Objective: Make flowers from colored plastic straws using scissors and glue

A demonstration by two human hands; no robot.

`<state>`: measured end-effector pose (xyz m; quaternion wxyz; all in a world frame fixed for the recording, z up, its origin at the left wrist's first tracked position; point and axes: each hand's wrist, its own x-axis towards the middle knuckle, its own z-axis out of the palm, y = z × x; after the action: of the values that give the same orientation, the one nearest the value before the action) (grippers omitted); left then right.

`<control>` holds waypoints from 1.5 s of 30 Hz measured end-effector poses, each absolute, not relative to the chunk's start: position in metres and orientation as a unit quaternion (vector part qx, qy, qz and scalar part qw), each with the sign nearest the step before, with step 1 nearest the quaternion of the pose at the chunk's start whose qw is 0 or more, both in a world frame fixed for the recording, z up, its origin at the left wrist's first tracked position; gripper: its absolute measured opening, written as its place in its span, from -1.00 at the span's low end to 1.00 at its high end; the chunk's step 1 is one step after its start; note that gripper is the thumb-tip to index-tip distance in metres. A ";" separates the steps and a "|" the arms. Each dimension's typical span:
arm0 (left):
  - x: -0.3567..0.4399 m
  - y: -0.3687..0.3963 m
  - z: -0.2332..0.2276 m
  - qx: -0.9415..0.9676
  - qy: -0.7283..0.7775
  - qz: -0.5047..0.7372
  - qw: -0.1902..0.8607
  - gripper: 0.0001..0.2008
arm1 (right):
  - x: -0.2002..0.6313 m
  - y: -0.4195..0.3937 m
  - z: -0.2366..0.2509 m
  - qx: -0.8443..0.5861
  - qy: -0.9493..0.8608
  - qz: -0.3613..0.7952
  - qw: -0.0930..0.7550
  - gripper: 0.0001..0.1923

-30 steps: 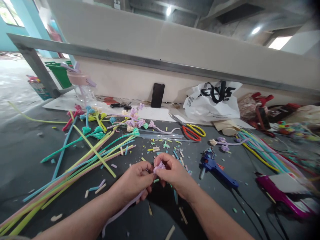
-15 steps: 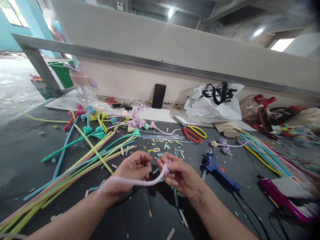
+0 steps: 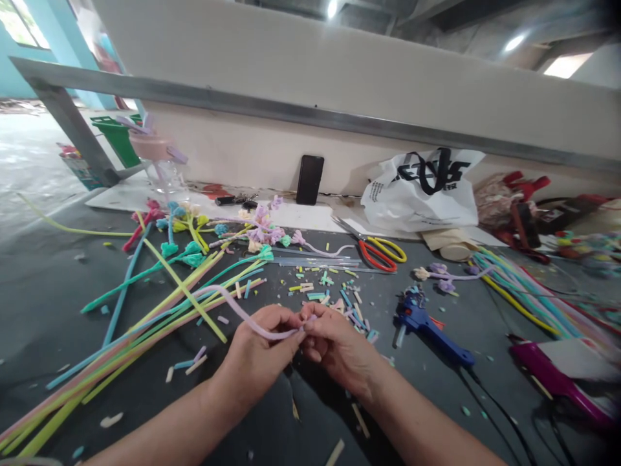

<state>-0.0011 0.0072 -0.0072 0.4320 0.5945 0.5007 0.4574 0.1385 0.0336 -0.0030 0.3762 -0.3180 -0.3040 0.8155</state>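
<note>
A lilac pipe cleaner (image 3: 245, 315) curves up and left from between my fingertips, its free end above the table. My left hand (image 3: 266, 346) pinches it close to its worked end. My right hand (image 3: 334, 343) is closed on that same end, where a bit of lilac shows; the fingers hide most of its shape. Both hands meet low over the table. Short cut pieces of pipe cleaner (image 3: 356, 310) lie scattered just beyond them. Finished lilac flowers (image 3: 264, 223) are heaped farther back, beside green ones (image 3: 191, 254).
Long pipe cleaners (image 3: 145, 323) spread over the left side. Red-and-yellow-handled scissors (image 3: 376, 249) lie at the back. On the right are a blue glue gun (image 3: 431, 330), a magenta tool (image 3: 557, 382) with cables and another bundle of stems (image 3: 514, 291). A phone (image 3: 310, 180) leans against the panel.
My left hand has moved right and now grips the lilac pipe cleaner beside my right hand. The stem's free end has swung upward. The view has shifted slightly.
</note>
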 end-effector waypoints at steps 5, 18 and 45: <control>0.000 0.007 -0.006 0.604 0.485 0.495 0.394 -0.93 | 0.139 0.034 -0.005 -0.327 -0.303 0.807 0.387 -0.85; 0.001 0.010 -0.001 0.452 0.482 0.486 0.573 -0.91 | 0.146 0.036 0.007 -0.280 -0.334 0.832 0.343 -0.70; -0.014 0.019 -0.010 0.353 0.359 0.460 0.731 -0.83 | 0.151 0.034 -0.003 -0.345 -0.514 0.673 0.405 -0.86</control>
<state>-0.0144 0.0193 -0.0103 0.7311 0.3533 0.3587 0.4604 0.1507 0.0342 -0.0035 0.4049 -0.3449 -0.5143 0.6727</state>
